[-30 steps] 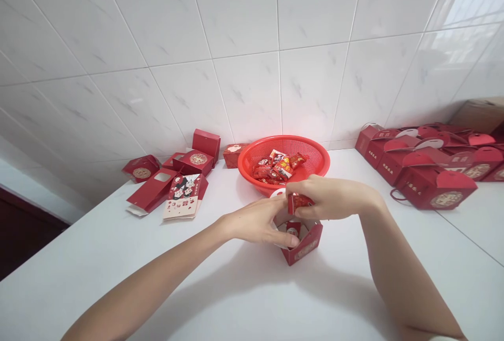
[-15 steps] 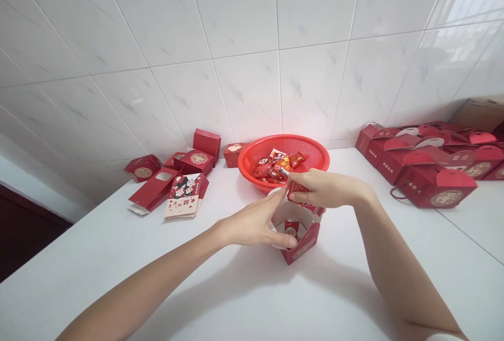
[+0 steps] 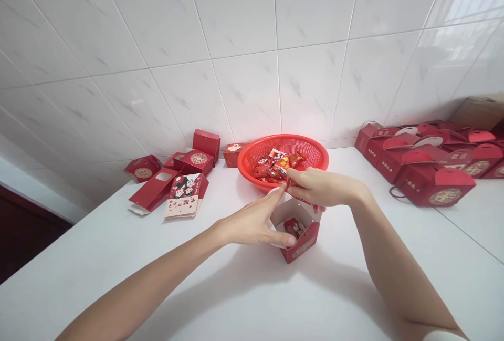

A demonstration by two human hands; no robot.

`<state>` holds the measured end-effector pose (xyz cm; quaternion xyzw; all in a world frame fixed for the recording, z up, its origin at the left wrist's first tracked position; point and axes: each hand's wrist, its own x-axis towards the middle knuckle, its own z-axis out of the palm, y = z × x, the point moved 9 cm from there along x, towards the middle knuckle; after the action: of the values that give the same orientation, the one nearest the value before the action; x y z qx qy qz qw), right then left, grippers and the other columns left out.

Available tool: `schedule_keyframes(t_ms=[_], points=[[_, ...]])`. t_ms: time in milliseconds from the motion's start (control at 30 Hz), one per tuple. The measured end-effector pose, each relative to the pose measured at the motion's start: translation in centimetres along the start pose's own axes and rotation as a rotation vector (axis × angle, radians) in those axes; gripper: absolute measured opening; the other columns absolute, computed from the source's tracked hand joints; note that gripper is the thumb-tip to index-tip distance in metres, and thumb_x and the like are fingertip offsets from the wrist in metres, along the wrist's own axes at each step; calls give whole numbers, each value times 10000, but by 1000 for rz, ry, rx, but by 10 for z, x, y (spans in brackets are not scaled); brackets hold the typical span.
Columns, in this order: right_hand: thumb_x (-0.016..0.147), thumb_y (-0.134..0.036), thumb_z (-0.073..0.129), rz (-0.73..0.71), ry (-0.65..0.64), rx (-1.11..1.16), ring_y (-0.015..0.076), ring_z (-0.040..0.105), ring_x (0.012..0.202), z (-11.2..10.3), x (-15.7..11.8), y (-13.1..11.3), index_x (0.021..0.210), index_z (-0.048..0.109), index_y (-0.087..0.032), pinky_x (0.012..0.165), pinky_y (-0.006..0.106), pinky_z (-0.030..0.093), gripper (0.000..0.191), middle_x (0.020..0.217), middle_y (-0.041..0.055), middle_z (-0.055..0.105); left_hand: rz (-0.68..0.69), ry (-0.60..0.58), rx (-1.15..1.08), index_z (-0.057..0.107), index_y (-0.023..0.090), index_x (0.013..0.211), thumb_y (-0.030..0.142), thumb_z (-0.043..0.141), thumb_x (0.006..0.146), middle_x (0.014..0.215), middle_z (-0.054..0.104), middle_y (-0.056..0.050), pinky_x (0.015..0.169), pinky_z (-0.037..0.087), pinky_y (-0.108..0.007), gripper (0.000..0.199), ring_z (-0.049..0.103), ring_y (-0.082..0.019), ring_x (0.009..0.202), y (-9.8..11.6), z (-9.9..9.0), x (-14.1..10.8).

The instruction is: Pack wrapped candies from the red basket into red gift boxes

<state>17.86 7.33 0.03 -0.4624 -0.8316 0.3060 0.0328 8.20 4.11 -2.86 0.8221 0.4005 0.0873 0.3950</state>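
Note:
A small red box (image 3: 301, 246) with a white inside stands open on the white table, and a red wrapped piece (image 3: 293, 227) lies in it. My left hand (image 3: 255, 221) grips the box's left side, thumb over the near rim and fingers at the back. Over the back of the box, my right hand (image 3: 321, 188) is closed on red packets, mostly hidden under its fingers. Just behind both hands sits a red mesh basket (image 3: 283, 141) holding several red wrapped candies (image 3: 271, 167).
Several closed red gift boxes (image 3: 433, 183) stand in rows at the right. Flat and folded red cartons (image 3: 153, 188) and a printed card box (image 3: 185, 196) lie at the left. A small red box (image 3: 232, 156) touches the tiled wall's foot.
My right hand has tilted slightly, and its packets show less. The wrapped piece inside the box lies differently. My left hand keeps its hold.

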Motion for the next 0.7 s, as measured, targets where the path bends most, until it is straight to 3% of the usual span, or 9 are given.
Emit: schedule_keyframes(t_ms=[133, 233, 367, 467, 633, 700], points=[[949, -378, 446, -63, -19, -16, 178, 604, 502, 1, -2, -8, 998, 454, -242, 452, 265, 444, 144, 680, 1, 605, 2, -12, -37, 294, 292, 1539, 510, 766, 744, 1492, 473, -139, 754, 525, -361, 950, 652, -230, 905, 1, 1, -1], [958, -398, 441, -53, -48, -13, 184, 599, 483, 4, -4, -7, 1061, 476, -237, 463, 268, 439, 194, 623, -5, 610, 42, -7, -48, 248, 316, 1562, 516, 766, 741, 1560, 399, -132, 858, 521, -393, 991, 631, -287, 1090, 4, 1, -1], [921, -406, 496, 2, -25, -71, 175, 592, 500, 1, -6, -1, 1047, 514, -220, 441, 262, 400, 225, 720, 25, 637, -41, 22, 37, 140, 304, 1599, 589, 754, 731, 1653, 220, -129, 1029, 451, -467, 1100, 424, -386, 1386, -7, -3, -4], [874, -432, 571, -26, -3, -111, 178, 591, 590, -4, -9, -5, 1068, 550, -228, 469, 258, 390, 282, 761, 17, 625, -68, 65, 109, 126, 272, 1606, 614, 737, 746, 1654, 220, -131, 1121, 369, -508, 1109, 286, -391, 1473, -13, -7, -10], [828, -436, 653, -53, 30, -171, 186, 564, 662, -9, -15, -12, 1174, 565, -234, 511, 267, 379, 410, 770, 7, 607, -54, 182, 152, 113, 335, 1602, 588, 717, 789, 1652, 219, -123, 1055, 448, -509, 1043, 485, -353, 1319, -16, -17, -27], [817, -418, 673, -50, 53, -201, 200, 578, 721, -10, -17, -12, 1177, 571, -239, 529, 269, 386, 414, 837, 26, 617, -33, 226, 185, 190, 350, 1588, 564, 688, 830, 1651, 220, -109, 1070, 440, -512, 932, 467, -346, 1332, -15, -21, -35]])
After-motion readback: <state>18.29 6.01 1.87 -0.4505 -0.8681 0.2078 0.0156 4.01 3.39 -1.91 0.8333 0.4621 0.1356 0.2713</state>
